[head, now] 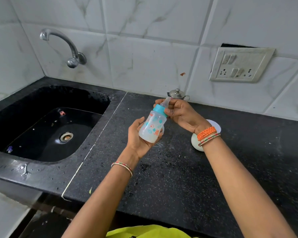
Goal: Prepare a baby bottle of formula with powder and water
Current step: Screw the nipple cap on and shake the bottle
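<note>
White marble-veined wall tiles (144,48) back a black speckled countertop (179,177). A black sink (41,127) sits at the left under a chrome tap (62,43) (mounted on the wall); a switch-and-socket plate (241,65) hangs at the right.

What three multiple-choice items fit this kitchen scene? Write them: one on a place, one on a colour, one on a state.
1. Where is the small lidded steel pot?
A. in the sink
B. at the wall behind the hands
C. under the tap

2. What colour is the collar of the translucent plastic baby bottle?
A. red
B. yellow
C. turquoise

3. How is the bottle held?
A. tilted, in both hands
B. upright on the counter
C. lying in the sink

Answers:
1 B, it stands by the tiles beyond the fingers.
2 C, the ring below the teat is turquoise.
3 A, the left hand cups the base and the right hand pinches the teat.
</note>
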Tool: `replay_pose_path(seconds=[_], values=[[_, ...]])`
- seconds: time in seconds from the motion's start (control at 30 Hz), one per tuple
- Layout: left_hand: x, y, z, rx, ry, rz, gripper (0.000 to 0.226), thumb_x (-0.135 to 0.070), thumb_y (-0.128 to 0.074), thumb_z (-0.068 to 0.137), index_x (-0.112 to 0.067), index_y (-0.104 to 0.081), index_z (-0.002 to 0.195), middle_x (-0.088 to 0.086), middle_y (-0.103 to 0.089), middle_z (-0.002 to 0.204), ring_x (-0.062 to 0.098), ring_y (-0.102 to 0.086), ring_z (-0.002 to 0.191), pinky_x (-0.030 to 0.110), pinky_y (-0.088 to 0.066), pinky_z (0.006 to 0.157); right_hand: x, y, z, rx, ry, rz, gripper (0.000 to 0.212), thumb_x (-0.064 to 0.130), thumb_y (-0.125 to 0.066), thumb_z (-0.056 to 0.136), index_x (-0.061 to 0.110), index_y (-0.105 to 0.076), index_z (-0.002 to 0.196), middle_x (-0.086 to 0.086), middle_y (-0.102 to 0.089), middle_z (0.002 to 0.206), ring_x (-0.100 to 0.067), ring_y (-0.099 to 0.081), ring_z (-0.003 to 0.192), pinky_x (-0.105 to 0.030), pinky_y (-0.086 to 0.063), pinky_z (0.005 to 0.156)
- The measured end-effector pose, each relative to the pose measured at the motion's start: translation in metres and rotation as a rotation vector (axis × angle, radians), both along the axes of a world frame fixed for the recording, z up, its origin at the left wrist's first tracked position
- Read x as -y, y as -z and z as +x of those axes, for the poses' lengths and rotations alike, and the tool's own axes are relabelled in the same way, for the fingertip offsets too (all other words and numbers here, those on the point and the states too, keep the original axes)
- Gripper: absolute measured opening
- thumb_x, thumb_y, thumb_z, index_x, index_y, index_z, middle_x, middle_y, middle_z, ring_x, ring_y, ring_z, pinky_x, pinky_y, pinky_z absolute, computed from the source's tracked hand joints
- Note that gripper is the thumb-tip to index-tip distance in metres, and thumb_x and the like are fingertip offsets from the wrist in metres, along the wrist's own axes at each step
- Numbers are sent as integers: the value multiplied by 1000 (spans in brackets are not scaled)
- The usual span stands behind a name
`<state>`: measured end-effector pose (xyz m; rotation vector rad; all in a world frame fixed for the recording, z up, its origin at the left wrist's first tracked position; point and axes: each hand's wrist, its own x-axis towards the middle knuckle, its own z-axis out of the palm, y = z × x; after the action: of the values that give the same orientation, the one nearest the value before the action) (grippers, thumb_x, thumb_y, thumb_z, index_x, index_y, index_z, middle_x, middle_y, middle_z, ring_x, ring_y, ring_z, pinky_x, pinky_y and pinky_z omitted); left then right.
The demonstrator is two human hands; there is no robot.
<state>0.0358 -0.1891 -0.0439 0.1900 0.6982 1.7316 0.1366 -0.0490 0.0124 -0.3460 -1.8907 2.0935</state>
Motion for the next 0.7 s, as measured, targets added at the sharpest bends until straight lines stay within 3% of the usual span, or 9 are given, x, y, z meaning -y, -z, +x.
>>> replay_pose_path(seconds=[0.1,0.23,0.3,0.43,0.5,0.57,0.63,0.7], values=[[-7,-4,6,-77,-138,-48,22,-24,-42,90,-8,-55,84,10,-62,76,19,-60,57,25,-50,49,1,-1,-2,-30,-10,-82,77,29,-91,50,5,-58,116,-9,-69,113,-17,-64,108,-25,-54,87],[-21,-1,5,-215,-334,-128,12,-21,-49,86,-13,-54,79,9,-52,78,20,-51,63,26,-43,50,11,-3,-7,53,55,46,40,13,-72,79,9,-58,116,-25,-52,135,-25,-55,116,-33,-47,98],[-21,-2,7,-191,-275,-91,18,-23,-44,89,-11,-55,80,8,-56,76,20,-55,61,25,-45,48,10,-4,-4,26,25,34,41,15,-72,77,10,-59,116,-19,-58,129,-23,-57,115,-32,-51,96],[-17,-7,11,23,120,-80,33,-30,-37,85,-7,-61,87,10,-62,72,21,-60,56,21,-49,43,19,-9,-1,-12,-113,87,34,17,-65,81,9,-62,113,-8,-66,118,-24,-57,119,-33,-49,97],[-18,-5,8,117,243,-99,38,-34,-39,82,-6,-64,83,10,-63,71,21,-62,50,21,-49,40,32,-10,-9,-3,64,179,15,20,-64,84,9,-66,94,-12,-71,100,-28,-64,108,-34,-51,91],[-21,-3,9,124,219,-157,44,-36,-32,87,-4,-62,80,12,-62,65,22,-60,43,19,-45,35,44,-7,-15,25,299,194,9,16,-66,87,7,-64,85,-12,-70,83,-17,-72,79,-24,-57,73],[-24,1,15,42,41,-255,46,-35,-26,91,-2,-56,82,14,-59,63,22,-56,39,18,-42,33,50,3,-19,46,489,135,10,12,-65,87,6,-64,79,-10,-69,75,-8,-67,61,-22,-54,62],[-29,7,24,-167,-255,-355,37,-29,-32,91,0,-54,83,18,-58,66,24,-55,39,21,-42,34,52,16,-24,67,699,18,18,15,-68,84,12,-63,67,-9,-68,68,-12,-65,57,-28,-55,62]])
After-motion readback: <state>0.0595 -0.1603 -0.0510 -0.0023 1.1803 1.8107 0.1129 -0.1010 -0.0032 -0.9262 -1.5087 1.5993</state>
